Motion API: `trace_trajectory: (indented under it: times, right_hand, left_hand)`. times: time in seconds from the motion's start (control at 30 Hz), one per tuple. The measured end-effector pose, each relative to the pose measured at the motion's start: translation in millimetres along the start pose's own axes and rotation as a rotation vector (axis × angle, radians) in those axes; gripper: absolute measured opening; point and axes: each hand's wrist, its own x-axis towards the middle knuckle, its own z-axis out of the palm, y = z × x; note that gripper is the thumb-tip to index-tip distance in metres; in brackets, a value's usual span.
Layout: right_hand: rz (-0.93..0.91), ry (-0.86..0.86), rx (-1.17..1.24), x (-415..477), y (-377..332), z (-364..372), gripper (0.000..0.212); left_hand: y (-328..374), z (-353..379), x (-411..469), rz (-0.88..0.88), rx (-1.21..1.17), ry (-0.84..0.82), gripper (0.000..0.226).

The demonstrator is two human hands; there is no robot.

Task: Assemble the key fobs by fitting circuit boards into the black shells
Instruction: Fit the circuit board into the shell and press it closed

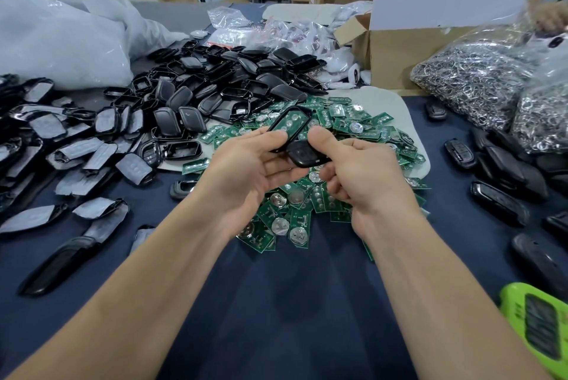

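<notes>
Above a heap of green circuit boards (310,207), my left hand (246,170) pinches a black open frame shell (290,123) between thumb and fingers, tilted up and to the right. My right hand (359,170) grips a black button-side shell (305,155) by its right end, its thumb on top. The two shell parts touch at the lower end of the frame. A large pile of loose black shells (215,90) lies behind and to the left.
Foil-wrapped shell parts (76,146) cover the left of the dark blue table (276,302). Finished black fobs (504,176) lie at the right, beside bags of metal rings (473,81). A cardboard box (408,44) stands behind. A green device (541,327) sits at the lower right. Another person's hand (550,15) is far right.
</notes>
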Motion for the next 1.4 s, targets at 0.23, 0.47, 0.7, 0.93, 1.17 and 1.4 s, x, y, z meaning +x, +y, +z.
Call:
trace_trajectory:
  times: [0.23, 0.47, 0.7, 0.93, 1.17, 1.4]
  right_hand:
    - [-0.082, 0.038, -0.053, -2.3, 2.0, 2.3, 0.029]
    - [-0.155, 0.038, -0.212, -4.1, 2.5, 2.4, 0.030]
    - [-0.540, 0.081, -0.606, -9.3, -1.5, -1.9, 0.042]
    - [-0.609, -0.064, -0.733, -9.2, 9.0, 5.1, 0.056]
    - [-0.626, -0.058, -0.679, -8.9, 12.5, 5.4, 0.040]
    - [-0.608, -0.085, -0.577, -8.6, 10.6, 4.8, 0.025]
  left_hand:
    - [-0.1, -4.0, 3.4, 0.008, 0.052, 0.014, 0.011]
    - [-4.9, -4.9, 4.8, 0.109, 0.167, 0.081, 0.005]
    - [0.9, -10.1, 7.1, 0.139, 0.173, 0.183, 0.010]
    - [-3.6, -10.0, 8.8, 0.188, 0.320, 0.220, 0.014]
    - [-2.1, -10.5, 7.9, 0.139, 0.231, 0.190, 0.008]
    - [6.0, -11.5, 6.4, 0.007, -0.005, 0.133, 0.014]
